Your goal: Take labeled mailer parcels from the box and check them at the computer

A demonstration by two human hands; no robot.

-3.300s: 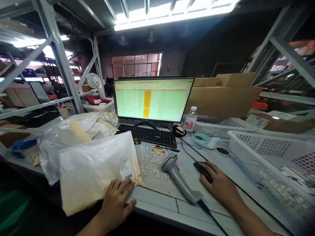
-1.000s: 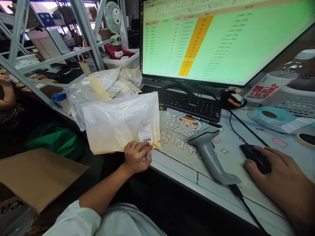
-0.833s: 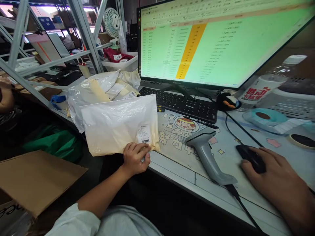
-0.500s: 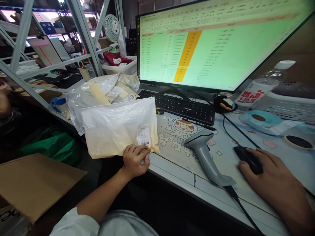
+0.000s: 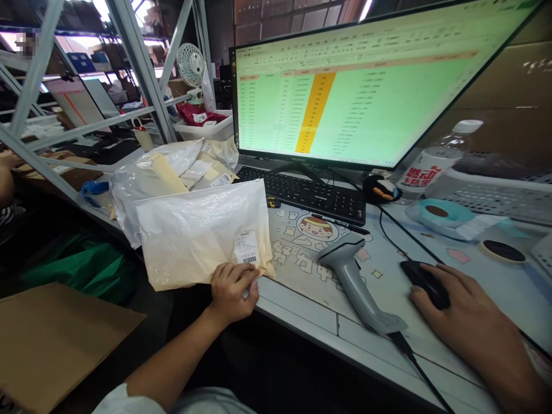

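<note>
My left hand (image 5: 235, 292) pinches the lower right edge of a white plastic mailer bag (image 5: 198, 233), which overhangs the desk's front edge. A barcode label (image 5: 246, 248) is stuck on the bag just above my fingers. My right hand (image 5: 466, 316) is wrapped over a black computer mouse (image 5: 425, 283) on the desk mat. Between my hands a grey barcode scanner (image 5: 356, 282) lies on the mat, its cable running toward the front edge. Behind it are a black keyboard (image 5: 310, 195) and a monitor (image 5: 345, 103) showing a green spreadsheet with an orange column.
More bags (image 5: 172, 172) are heaped behind the mailer. At the right stand a plastic bottle (image 5: 431, 164), a roll of blue tape (image 5: 437, 211) and another tape roll (image 5: 502, 251). A cardboard flap (image 5: 64, 339) juts up at lower left. Another person's arm shows at the far left edge.
The camera view has shifted slightly, so the whole scene sits a little lower and further left. Both hands keep their places on the bag and the mouse.
</note>
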